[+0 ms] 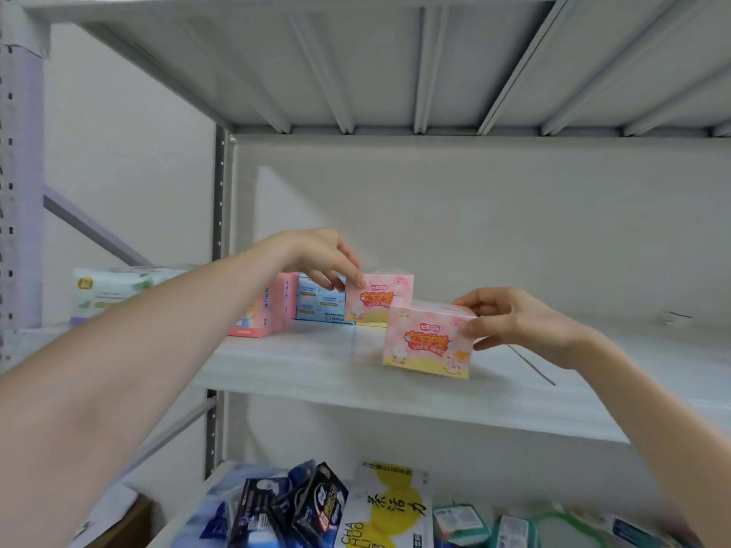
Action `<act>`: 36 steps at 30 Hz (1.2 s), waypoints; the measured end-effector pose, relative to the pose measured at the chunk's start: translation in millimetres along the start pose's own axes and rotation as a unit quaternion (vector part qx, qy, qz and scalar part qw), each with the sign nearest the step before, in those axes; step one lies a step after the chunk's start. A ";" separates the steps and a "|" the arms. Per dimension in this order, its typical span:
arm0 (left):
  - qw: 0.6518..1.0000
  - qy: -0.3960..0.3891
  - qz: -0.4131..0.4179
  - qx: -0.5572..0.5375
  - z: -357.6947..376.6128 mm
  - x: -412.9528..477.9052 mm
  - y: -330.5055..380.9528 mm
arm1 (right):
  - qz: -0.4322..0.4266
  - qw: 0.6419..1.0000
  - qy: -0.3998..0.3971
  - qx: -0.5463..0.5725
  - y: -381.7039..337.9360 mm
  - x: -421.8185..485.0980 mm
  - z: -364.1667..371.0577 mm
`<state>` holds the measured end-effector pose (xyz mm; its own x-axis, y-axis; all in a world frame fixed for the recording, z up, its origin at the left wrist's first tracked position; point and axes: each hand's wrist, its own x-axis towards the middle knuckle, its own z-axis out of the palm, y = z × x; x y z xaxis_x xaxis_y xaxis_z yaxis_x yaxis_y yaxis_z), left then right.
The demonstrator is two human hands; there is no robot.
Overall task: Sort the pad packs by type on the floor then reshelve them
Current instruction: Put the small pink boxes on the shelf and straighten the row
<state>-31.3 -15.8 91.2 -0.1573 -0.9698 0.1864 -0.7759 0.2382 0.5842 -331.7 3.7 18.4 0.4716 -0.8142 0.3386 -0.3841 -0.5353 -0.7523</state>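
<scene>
Though well into reshelving, not yet finished, judging from this view. Already lined up along the back left of the shelf (514,393): a white pack (110,290) at the far left end, then tall pink packs (261,314), a blue pack (320,304), and the back pink pack (379,296), pinched at its top left corner by the left hand (320,257). Grasped by its right side in the right hand (510,322), thumb on the front face: the front pink pack (429,338), same design, nearer the shelf's front edge and just right of its twin, slightly tilted. Resting on the board or just above it: cannot tell. Probably left to do: settling this pack in line beside its twin. Floor out of view, so no count possible of packs remaining. Lower shelf holding mixed packs (316,504).
</scene>
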 end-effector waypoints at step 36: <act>0.939 -0.194 0.052 -0.279 50.2 57.5 -106.0 | 0.077 0.995 -0.039 0.053 21.1 111.3 47.8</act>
<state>11.2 -99.5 0.4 -0.5097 -0.8599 0.0270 -0.3198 0.2185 0.9220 -249.4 -87.4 13.2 0.4752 -0.8627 0.1731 -0.3726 -0.3756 -0.8486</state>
